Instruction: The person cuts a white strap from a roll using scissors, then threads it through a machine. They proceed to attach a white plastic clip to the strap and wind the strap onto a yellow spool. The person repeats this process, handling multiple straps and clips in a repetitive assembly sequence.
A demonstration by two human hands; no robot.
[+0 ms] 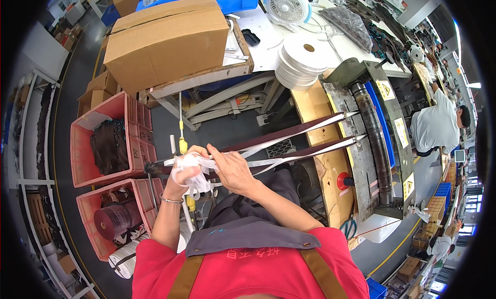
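Note:
A loose bunch of thin white tape [199, 182] is gathered in my left hand [177, 185], whose fingers are closed around it. My right hand [235, 172] is right beside it, fingers bent over the white strips where they leave the bunch; its fingertips are partly hidden. Two dark maroon straps [289, 135], each with a white strip [316, 127] alongside, stretch from near my hands to a press-like machine [356, 128] with a metal roller [372, 144] on the right. Their far ends come to narrow points at the machine.
Red crates [139, 139] with dark material and a maroon roll [118, 221] stand on the left. Ahead is a cardboard box [165, 46] on a bench. White tape reels [305, 59], a fan [287, 7] and scissors [349, 227] lie around the machine. Another person [436, 121] works at far right.

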